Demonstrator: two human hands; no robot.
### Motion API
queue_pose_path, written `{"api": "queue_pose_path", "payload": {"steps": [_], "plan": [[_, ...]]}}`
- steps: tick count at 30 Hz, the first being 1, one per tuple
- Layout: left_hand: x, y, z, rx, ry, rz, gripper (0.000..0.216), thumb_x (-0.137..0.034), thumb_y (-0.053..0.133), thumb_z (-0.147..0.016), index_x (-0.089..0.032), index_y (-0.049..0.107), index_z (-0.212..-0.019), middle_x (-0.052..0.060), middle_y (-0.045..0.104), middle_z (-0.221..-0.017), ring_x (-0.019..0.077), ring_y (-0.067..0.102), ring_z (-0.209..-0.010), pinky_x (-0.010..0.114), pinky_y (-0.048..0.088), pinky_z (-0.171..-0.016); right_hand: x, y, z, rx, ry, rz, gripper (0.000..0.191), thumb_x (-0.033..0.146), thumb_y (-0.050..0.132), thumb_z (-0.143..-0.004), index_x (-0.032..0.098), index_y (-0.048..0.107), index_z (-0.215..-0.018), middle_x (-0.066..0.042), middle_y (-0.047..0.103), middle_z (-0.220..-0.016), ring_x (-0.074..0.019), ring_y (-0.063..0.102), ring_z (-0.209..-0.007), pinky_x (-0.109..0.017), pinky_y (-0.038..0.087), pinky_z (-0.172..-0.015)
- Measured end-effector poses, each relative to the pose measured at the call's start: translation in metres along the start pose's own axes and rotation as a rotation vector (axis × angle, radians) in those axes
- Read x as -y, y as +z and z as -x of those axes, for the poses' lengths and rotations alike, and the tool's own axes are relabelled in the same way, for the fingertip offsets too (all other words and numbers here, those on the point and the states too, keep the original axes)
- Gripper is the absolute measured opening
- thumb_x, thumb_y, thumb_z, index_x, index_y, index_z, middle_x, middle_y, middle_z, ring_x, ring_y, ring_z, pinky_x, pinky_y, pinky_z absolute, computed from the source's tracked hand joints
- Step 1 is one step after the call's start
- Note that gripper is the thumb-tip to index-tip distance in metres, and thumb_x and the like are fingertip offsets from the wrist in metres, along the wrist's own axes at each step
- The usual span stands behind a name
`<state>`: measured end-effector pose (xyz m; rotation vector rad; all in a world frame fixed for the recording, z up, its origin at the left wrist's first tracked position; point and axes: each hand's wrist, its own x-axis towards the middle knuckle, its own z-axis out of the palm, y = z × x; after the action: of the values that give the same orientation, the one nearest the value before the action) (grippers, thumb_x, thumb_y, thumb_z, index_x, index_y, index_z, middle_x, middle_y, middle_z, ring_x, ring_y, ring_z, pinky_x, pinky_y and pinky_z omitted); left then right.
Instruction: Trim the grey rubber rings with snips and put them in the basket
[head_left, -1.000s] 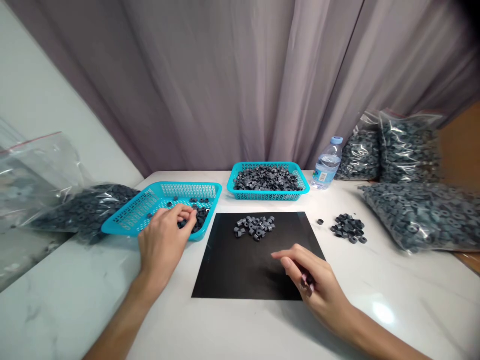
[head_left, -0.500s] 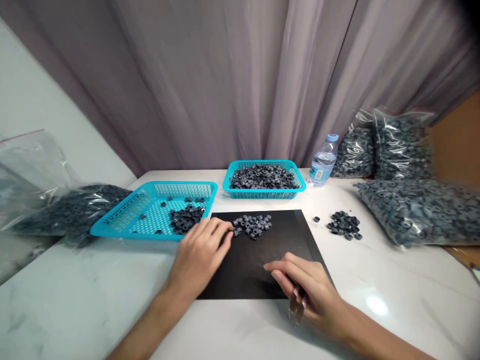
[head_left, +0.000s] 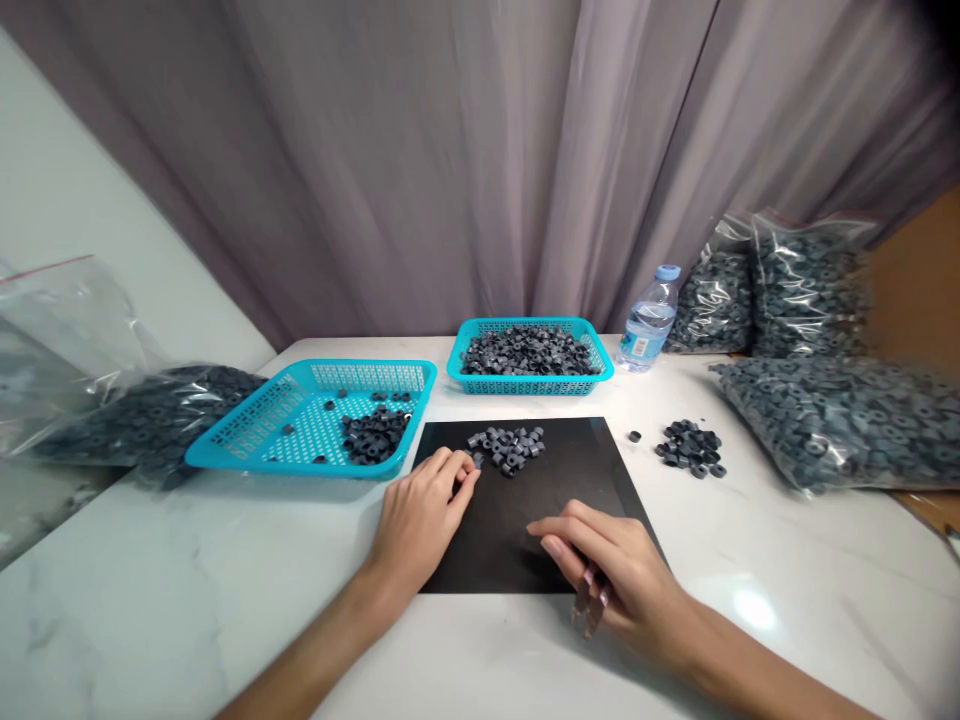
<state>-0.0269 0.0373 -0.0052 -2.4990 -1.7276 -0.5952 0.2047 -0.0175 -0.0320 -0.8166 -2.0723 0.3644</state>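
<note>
My left hand [head_left: 427,505] rests over the left edge of a black mat [head_left: 555,500], its fingers curled and closed. Its fingertips are right beside a small pile of dark grey ring-shaped pieces [head_left: 511,450]; whatever they pinch is hidden. Lower on the mat's right side is my right hand [head_left: 611,560], closed, with the index finger and thumb close together. Below its curled fingers hangs a shiny brownish two-pronged thing [head_left: 590,608], blurred, whose kind I cannot make out.
A blue basket [head_left: 225,460] with some rings stands left; a fuller blue basket [head_left: 532,385] is behind the mat. Loose rings [head_left: 690,447] lie right of it. A water bottle [head_left: 649,320] and bags of rings [head_left: 847,420] stand right, another bag [head_left: 172,400] left.
My left hand has moved right and slightly down, from beside the left basket to the pile on the mat. My right hand has stayed nearly still.
</note>
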Motion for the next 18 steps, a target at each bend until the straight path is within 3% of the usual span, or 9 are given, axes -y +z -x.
{"api": "queue_pose_path", "payload": {"steps": [3,9,13,18], "plan": [[-0.009,-0.003,0.005,-0.02,0.042,0.086,0.011,-0.022,0.055,-0.1,-0.023,0.063,-0.093,0.002,0.068,-0.094,0.0194,0.068,-0.082,0.03,0.048,-0.07,-0.001,0.001,-0.001,-0.001,0.06,-0.006,0.02,0.018,0.046,-0.106,0.018,0.065,-0.113,-0.002,0.06,-0.081,-0.0115,0.053,-0.059,-0.026,0.039,-0.055],[-0.028,0.0,0.016,0.022,0.092,0.573,0.012,-0.014,0.051,-0.098,-0.023,0.06,-0.098,0.0,0.066,-0.103,0.012,0.067,-0.078,0.024,0.056,-0.073,-0.012,0.005,0.001,-0.039,0.266,-0.13,0.019,0.027,0.047,-0.107,0.022,0.065,-0.112,-0.001,0.058,-0.083,-0.0118,0.056,-0.063,-0.024,0.045,-0.057],[-0.031,0.007,0.019,0.007,0.116,0.632,0.017,-0.007,0.057,-0.09,-0.023,0.059,-0.096,-0.003,0.069,-0.093,0.0129,0.07,-0.083,0.024,0.056,-0.08,-0.016,0.008,0.003,-0.034,0.308,-0.161,0.018,0.031,0.051,-0.106,0.023,0.065,-0.113,-0.001,0.055,-0.082,-0.0134,0.056,-0.067,-0.025,0.047,-0.061],[-0.027,0.013,0.017,0.07,0.049,0.643,0.017,-0.006,0.057,-0.088,-0.023,0.057,-0.089,-0.002,0.072,-0.096,0.0135,0.072,-0.083,0.026,0.056,-0.081,-0.016,0.006,0.003,-0.003,0.301,-0.117,0.016,0.03,0.052,-0.105,0.024,0.065,-0.113,0.0,0.055,-0.083,-0.0129,0.053,-0.066,-0.026,0.042,-0.061]]}}
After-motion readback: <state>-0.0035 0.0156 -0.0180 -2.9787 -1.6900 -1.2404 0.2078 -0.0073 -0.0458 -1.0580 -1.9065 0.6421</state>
